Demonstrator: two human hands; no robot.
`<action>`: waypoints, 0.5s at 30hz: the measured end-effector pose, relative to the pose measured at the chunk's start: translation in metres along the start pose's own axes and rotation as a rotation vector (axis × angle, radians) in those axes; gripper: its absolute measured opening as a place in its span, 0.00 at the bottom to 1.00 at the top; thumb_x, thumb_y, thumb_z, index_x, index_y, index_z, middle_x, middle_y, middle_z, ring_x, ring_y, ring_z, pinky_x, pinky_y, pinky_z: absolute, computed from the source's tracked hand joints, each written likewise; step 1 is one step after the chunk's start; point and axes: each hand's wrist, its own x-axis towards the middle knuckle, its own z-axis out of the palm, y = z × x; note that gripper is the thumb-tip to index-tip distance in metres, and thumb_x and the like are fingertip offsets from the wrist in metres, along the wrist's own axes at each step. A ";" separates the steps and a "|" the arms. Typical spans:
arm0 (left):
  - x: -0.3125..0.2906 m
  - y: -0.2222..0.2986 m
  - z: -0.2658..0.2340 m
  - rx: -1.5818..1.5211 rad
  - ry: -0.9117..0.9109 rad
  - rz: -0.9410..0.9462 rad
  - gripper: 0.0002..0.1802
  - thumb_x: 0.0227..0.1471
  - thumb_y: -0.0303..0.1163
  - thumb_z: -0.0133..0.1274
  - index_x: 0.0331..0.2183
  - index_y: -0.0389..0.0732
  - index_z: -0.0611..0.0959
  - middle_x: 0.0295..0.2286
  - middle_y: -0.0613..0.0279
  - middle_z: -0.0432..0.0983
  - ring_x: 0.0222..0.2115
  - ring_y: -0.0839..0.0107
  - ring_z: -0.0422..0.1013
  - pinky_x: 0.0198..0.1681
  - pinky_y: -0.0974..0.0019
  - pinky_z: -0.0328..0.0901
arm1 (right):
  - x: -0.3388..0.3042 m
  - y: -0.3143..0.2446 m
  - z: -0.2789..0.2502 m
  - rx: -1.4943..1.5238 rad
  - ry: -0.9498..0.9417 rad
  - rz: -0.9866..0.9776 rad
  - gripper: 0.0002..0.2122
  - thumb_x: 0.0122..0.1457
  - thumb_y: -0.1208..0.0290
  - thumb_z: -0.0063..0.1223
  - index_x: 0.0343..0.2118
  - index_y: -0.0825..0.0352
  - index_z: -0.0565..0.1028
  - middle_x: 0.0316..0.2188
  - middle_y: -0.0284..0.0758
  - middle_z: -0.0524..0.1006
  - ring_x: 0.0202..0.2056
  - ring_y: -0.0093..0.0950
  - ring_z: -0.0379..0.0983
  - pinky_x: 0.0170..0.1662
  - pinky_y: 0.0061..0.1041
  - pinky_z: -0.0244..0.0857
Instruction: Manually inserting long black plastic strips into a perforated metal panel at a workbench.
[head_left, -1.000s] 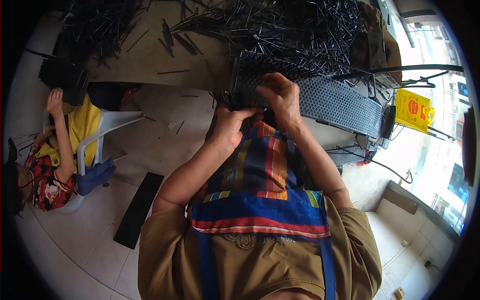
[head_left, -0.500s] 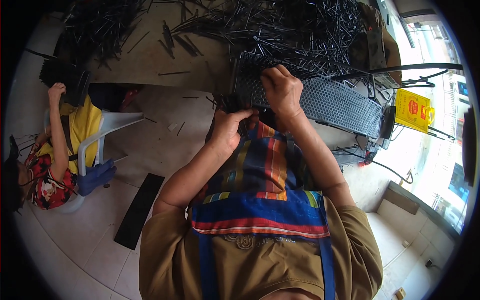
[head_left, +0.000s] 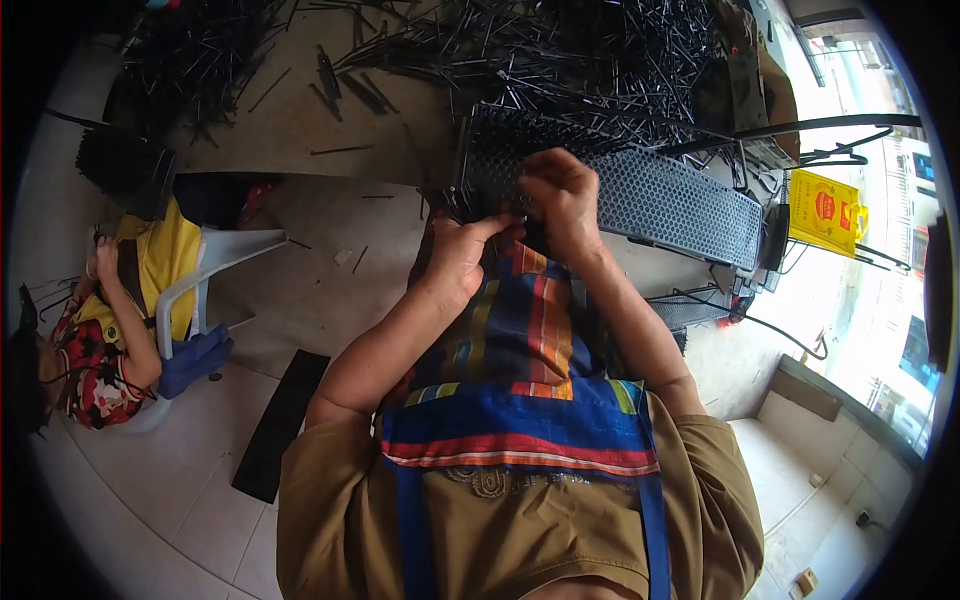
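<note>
Right hand (head_left: 570, 205) curled over perforated panel (head_left: 690, 205), left hand (head_left: 458, 250) by its near-left corner, can't tell what fingers (head_left: 548, 160) grip

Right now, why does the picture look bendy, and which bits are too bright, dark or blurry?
Head view: curved lines on the pale tiled floor, bent by the fisheye lens; head view: daylight glare washes out the far right around the yellow rectangular bag; head view: heaped thin black strips look dark, with small shiny glints; head view: the bare right hand has slightly blurry fingers.
</note>
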 end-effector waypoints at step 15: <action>0.003 0.000 -0.008 0.042 -0.017 -0.031 0.08 0.51 0.20 0.52 0.36 0.36 0.81 0.30 0.51 0.81 0.28 0.65 0.78 0.27 0.65 0.72 | 0.024 -0.020 0.005 -0.853 0.273 -0.696 0.04 0.52 0.73 0.60 0.32 0.62 0.80 0.27 0.35 0.77 0.25 0.38 0.76 0.26 0.30 0.68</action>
